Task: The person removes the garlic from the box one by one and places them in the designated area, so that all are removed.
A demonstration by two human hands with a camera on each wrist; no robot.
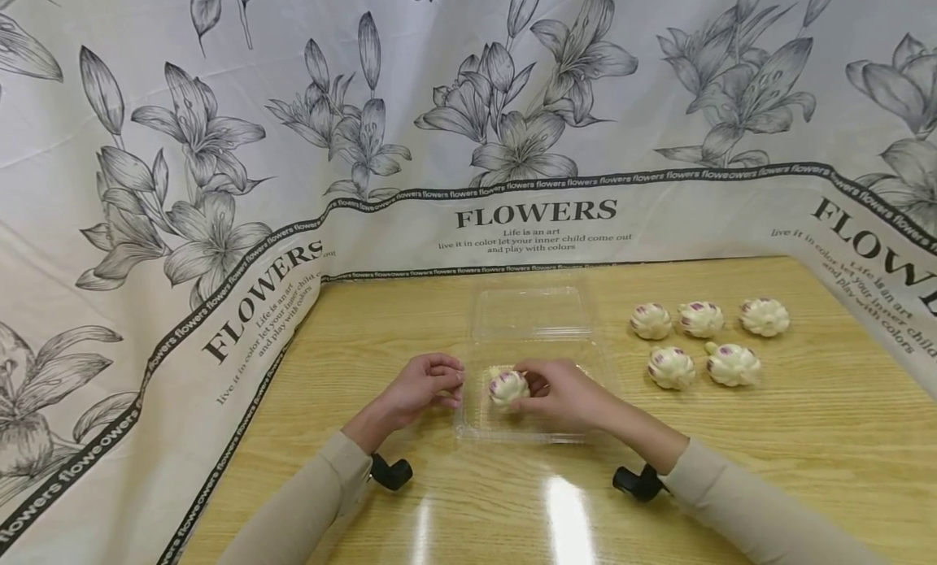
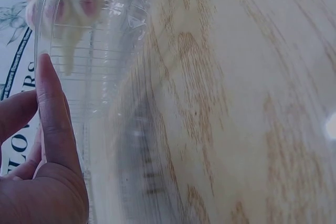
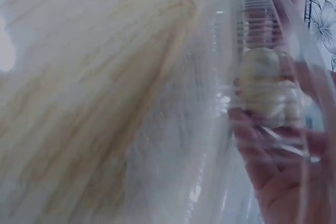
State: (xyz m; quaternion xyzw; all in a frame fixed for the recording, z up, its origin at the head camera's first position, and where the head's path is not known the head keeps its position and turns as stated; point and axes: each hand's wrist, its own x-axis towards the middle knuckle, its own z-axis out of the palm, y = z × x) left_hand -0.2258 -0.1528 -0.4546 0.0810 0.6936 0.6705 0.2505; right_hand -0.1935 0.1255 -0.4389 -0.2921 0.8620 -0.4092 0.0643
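Observation:
My right hand (image 1: 560, 393) holds a garlic bulb (image 1: 507, 388), white with purple patches, inside the base of an open clear plastic clamshell container (image 1: 523, 436). In the right wrist view, the container wall stands in front of the fingers and the bulb (image 3: 262, 80). My left hand (image 1: 428, 386) is at the container's left side. In the left wrist view its thumb and fingers pinch the rim (image 2: 41, 35). The lid (image 1: 533, 311) lies folded back, away from me.
To the right of the container, several more garlic bulbs (image 1: 671, 367) lie on the wooden table (image 1: 805, 443) in two loose rows. A white cloth with printed flowers (image 1: 520, 142) hangs behind the table and along its sides. Black wrist mounts (image 1: 391, 472) jut out under both forearms.

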